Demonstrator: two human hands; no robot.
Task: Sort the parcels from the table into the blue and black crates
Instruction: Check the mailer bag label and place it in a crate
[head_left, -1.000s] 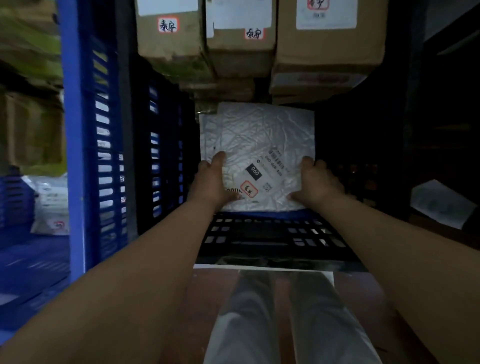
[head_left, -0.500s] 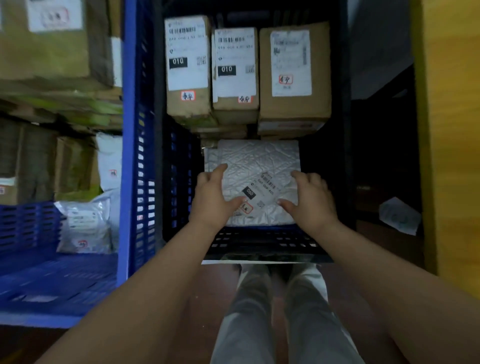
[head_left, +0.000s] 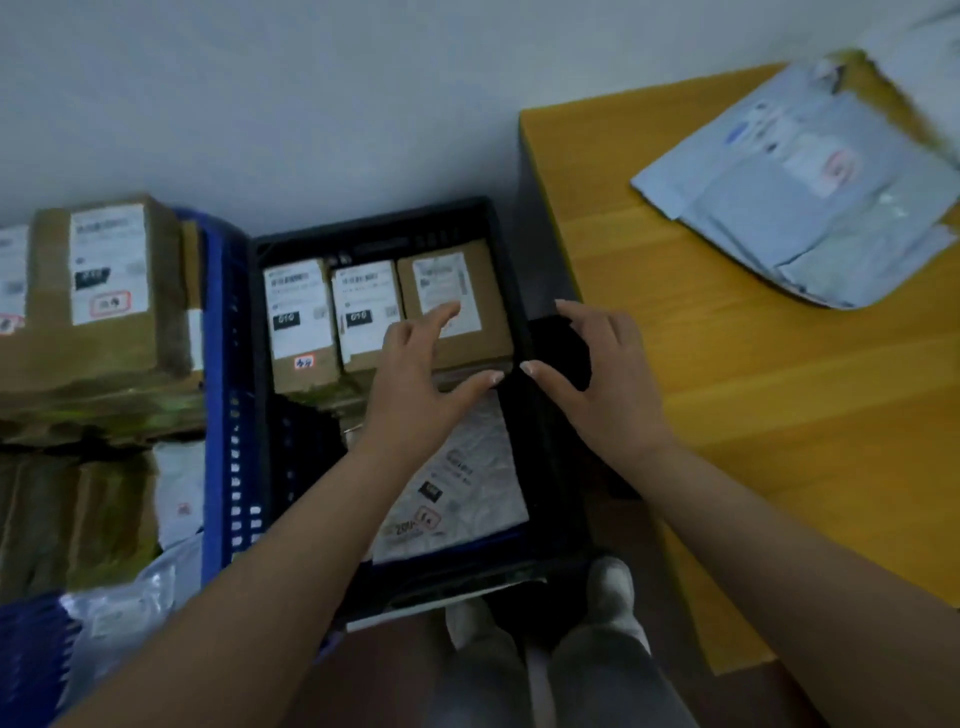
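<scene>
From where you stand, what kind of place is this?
Probably a parcel sorting room: a black crate and a blue crate hold labelled cardboard boxes, and grey mailer bags wait on a yellow table.

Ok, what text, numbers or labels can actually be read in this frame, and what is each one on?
"010": black patch on the left cardboard box in the black crate.
"010": same patch on the middle box.
"200": lower edge of the white padded mailer.
Red-framed stamps on the boxes and mailer: blurred.
Label on the right box: blurred.
Labels on the table's grey mailers: blurred.
</scene>
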